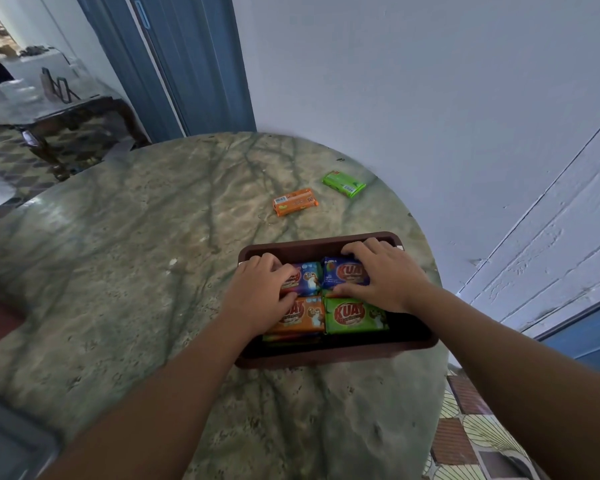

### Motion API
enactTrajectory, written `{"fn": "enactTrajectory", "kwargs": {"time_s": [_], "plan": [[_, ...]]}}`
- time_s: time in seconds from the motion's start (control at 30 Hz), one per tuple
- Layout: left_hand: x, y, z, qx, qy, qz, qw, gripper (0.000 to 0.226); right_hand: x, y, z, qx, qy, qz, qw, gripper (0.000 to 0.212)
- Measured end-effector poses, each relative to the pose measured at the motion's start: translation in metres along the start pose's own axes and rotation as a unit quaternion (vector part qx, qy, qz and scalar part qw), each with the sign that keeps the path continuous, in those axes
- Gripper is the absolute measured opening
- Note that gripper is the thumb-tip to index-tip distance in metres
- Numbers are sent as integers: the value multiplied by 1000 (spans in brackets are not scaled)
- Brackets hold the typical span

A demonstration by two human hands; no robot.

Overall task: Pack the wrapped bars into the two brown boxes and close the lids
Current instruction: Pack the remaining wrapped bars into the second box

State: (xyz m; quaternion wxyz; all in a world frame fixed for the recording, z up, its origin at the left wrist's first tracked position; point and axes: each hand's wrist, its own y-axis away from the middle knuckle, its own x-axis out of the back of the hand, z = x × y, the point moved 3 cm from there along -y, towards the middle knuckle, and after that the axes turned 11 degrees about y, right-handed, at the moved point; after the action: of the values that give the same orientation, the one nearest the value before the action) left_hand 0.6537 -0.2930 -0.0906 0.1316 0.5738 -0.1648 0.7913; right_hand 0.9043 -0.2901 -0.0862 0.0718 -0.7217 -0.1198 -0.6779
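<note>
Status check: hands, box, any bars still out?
Left hand and right hand each grip a blue bar in the open brown box. Orange bar and green bar loose on table. Nothing in the way.

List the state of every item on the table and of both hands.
Brown box: open, no lid on it, holding bars.
Blue bars: in the box, far row, under both hands.
Orange bar in box: lying flat, label up.
Green bar in box: lying flat, label up.
Loose orange bar: on the table, unpacked.
Loose green bar: on the table, unpacked.
Left hand: grips a blue bar.
Right hand: grips a blue bar.
</note>
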Motion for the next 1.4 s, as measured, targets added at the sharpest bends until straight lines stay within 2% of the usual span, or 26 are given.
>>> {"fn": "enactTrajectory", "kwargs": {"time_s": [0.27,0.5,0.7,0.8,0.93,1.0,1.13,1.2,1.27,1.33,1.4], "plan": [[0,0,0,-9,-2,5,1000,44,-1,-2,2,60,43,-19,997,57],[-1,0,0,-11,-1,2,1000,44,0,-2,-2,64,66,-21,996,58],[-1,2,1,-19,33,35,999,45,1,3,-5,34,34,-20,999,79],[3,5,4,-38,81,63,994,51,6,9,-7,57,47,-23,997,96],[3,5,3,-42,41,-5,998,69,7,13,-9,103,83,-37,990,116],[5,4,3,-40,52,7,998,72,5,13,-9,113,93,-35,989,119],[5,7,4,-33,83,75,993,63,3,13,-9,111,101,-29,988,114],[4,5,3,-9,71,100,992,61,5,12,-8,82,58,12,995,99],[6,3,-1,49,57,125,989,63,10,10,-4,11,-18,88,996,80],[7,1,-12,146,80,141,976,67,9,6,3,-73,-58,137,986,62],[6,0,-19,250,175,110,946,73,6,4,9,-139,-73,138,978,54]]}}
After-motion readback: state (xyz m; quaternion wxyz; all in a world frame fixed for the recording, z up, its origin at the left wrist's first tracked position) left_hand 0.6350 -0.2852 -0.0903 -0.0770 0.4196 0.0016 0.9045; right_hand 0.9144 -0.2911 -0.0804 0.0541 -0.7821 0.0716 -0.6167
